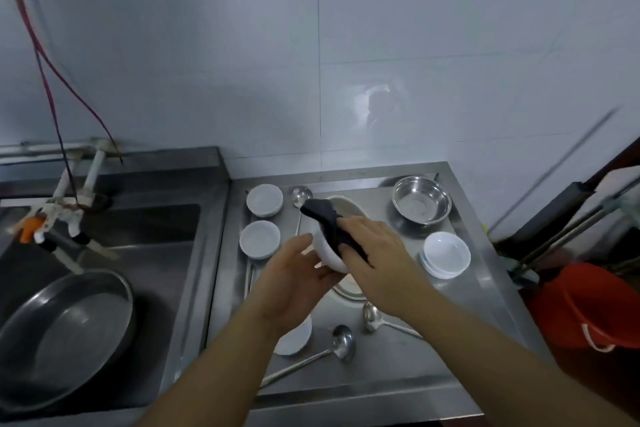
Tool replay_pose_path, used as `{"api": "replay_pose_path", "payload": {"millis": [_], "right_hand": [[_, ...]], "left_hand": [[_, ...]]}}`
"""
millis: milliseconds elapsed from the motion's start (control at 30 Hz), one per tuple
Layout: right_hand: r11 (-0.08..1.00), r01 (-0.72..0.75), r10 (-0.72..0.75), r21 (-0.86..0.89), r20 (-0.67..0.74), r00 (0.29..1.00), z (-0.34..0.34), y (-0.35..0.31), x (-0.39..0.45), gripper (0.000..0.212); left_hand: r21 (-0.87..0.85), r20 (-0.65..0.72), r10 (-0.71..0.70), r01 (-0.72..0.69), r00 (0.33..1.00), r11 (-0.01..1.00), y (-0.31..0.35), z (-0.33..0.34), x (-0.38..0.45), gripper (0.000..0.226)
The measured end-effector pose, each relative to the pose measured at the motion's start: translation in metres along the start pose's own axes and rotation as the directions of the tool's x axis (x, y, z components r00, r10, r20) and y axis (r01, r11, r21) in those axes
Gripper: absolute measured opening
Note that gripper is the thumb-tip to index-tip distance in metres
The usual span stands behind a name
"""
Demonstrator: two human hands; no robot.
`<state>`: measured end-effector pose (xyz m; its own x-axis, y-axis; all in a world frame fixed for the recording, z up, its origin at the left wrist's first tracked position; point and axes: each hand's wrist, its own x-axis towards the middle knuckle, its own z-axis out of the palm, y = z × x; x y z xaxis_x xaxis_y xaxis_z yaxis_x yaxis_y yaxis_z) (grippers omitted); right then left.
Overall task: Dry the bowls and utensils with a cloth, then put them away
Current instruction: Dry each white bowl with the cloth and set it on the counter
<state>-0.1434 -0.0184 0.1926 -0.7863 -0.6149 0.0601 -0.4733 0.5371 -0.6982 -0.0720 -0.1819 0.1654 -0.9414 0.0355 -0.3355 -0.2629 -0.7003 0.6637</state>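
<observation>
Hands [294, 274] holding bowl [329, 250], dark cloth [329, 222]

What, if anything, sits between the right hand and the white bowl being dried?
The dark cloth does. The right hand presses it against the white bowl, with cloth draped over the rim, as drying requires. The left hand holds the bowl directly from below, with nothing visible between them.

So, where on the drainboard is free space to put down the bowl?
Bare steel lies between the steel bowl and stacked white bowls, and along the drainboard's front edge. The left side, with two white bowls and ladles, is crowded.
</observation>
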Motion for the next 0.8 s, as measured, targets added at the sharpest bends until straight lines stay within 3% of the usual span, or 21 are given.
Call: {"api": "replay_pose_path", "payload": {"millis": [200, 333, 400, 500, 600, 667, 800], "right_hand": [[0.928, -0.087, 0.109, 0.363, -0.038, 0.993, -0.002, -0.021, -0.012, 0.038], [0.870, -0.011, 0.050, 0.493, -0.066, 0.997, -0.004, -0.027, -0.016, 0.041], [0.919, 0.076, -0.028, 0.388, -0.127, 0.992, -0.010, -0.030, -0.013, 0.044], [0.960, 0.277, -0.263, 0.048, -0.198, 0.944, -0.025, -0.040, -0.002, 0.046], [0.888, 0.379, -0.413, -0.260, -0.089, 0.906, -0.042, -0.048, 0.014, 0.035], [0.881, 0.315, -0.329, -0.353, 0.021, 0.944, -0.051, -0.059, 0.021, 0.035], [0.919, 0.077, -0.030, -0.386, 0.125, 0.992, -0.057, -0.079, 0.032, 0.026]], "left_hand": [[0.205, 0.069, -0.006, -0.008, 0.998, 0.979, 0.012, 0.000, -0.016, 0.103], [0.158, 0.137, 0.010, -0.032, 0.991, 0.987, 0.021, 0.011, -0.019, 0.115], [0.131, 0.150, 0.012, -0.032, 0.989, 0.991, 0.022, 0.018, -0.022, 0.112], [0.089, 0.166, 0.028, -0.043, 0.986, 0.995, 0.022, 0.029, -0.024, 0.097], [0.069, 0.099, 0.065, -0.072, 0.993, 0.995, 0.026, 0.035, -0.021, 0.078], [0.104, 0.066, 0.105, -0.112, 0.992, 0.988, 0.031, 0.037, -0.018, 0.073], [0.238, 0.039, 0.215, -0.218, 0.976, 0.946, 0.047, 0.041, -0.009, 0.083]]}}
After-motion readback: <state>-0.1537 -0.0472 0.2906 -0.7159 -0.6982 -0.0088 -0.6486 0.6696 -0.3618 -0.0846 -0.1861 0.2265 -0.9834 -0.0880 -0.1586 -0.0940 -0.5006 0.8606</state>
